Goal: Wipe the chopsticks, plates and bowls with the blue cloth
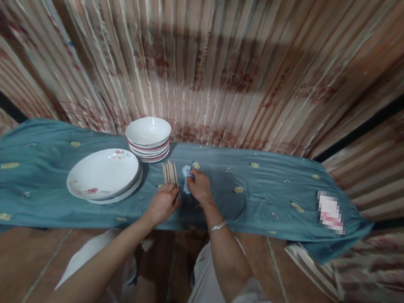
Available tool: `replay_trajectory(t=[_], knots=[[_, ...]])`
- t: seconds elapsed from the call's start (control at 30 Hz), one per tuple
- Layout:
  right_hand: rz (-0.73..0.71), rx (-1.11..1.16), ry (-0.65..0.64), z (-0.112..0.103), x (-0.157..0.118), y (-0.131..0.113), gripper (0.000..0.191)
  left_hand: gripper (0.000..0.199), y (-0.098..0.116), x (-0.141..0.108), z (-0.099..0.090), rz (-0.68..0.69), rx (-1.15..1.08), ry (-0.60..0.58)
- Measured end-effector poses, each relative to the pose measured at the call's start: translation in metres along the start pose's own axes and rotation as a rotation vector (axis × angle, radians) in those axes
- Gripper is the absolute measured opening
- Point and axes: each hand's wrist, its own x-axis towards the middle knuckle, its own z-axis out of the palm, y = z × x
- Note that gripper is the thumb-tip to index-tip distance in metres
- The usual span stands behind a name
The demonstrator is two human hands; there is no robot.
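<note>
My left hand [164, 203] is closed round the near end of a bundle of light wooden chopsticks [170, 172], whose far ends fan out slightly over the cloth. Just to the right, my right hand [198, 185] grips a small light-blue cloth [186, 171], part of it hanging down beside the chopsticks. A stack of large white plates [104, 173] with a floral rim lies to the left of my left hand. Behind the chopsticks rises a stack of white bowls [148, 132] with red bands.
A blue-green patterned tablecloth [42, 200] covers the long narrow table. Toward its right end lies a blurred white and pink packet [330, 212]. Pleated curtains [235, 66] hang behind the table, and dark poles slant at both sides.
</note>
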Motion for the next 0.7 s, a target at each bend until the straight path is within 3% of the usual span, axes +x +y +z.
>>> replay_trajectory(t=[0.2, 0.4, 0.57, 0.7], knots=[[0.031, -0.02, -0.012, 0.002, 0.003, 0.005, 0.029, 0.036, -0.007, 0.001, 0.002, 0.029, 0.021, -0.006], [0.027, -0.052, 0.018, 0.004, -0.003, 0.009, 0.029, 0.032, -0.012, 0.006, 0.006, 0.063, -0.02, -0.006], [-0.007, -0.064, 0.024, 0.007, -0.013, 0.009, 0.027, 0.029, -0.007, 0.009, 0.006, 0.098, -0.008, -0.057], [-0.017, -0.078, 0.021, 0.011, -0.018, 0.006, 0.027, 0.028, -0.005, 0.007, 0.011, 0.134, -0.049, -0.033]])
